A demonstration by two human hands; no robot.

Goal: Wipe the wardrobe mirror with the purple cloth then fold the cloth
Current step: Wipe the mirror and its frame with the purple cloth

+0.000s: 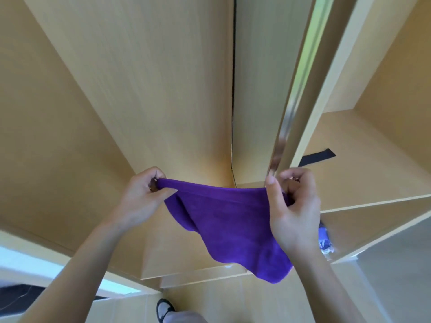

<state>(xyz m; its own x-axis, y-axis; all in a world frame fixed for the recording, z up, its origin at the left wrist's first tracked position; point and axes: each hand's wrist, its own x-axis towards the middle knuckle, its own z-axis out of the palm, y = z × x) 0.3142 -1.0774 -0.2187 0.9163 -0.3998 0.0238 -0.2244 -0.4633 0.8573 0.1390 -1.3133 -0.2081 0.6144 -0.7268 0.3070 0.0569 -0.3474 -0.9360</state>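
Observation:
The purple cloth (233,224) hangs stretched between both hands in front of the light wooden wardrobe. My left hand (142,197) pinches its left upper corner. My right hand (293,206) grips the right upper corner, its thumb pressed on the cloth's top edge. The rest of the cloth droops down and to the right in loose folds. The mirror door (300,73) stands open edge-on above my right hand, so only its shiny narrow edge shows.
Closed wooden wardrobe doors (144,89) fill the left and middle. Open shelves (363,201) lie to the right, with a black strap (318,156) on one and a bluish packet (325,238) lower down. My shoe (164,310) stands on the floor below.

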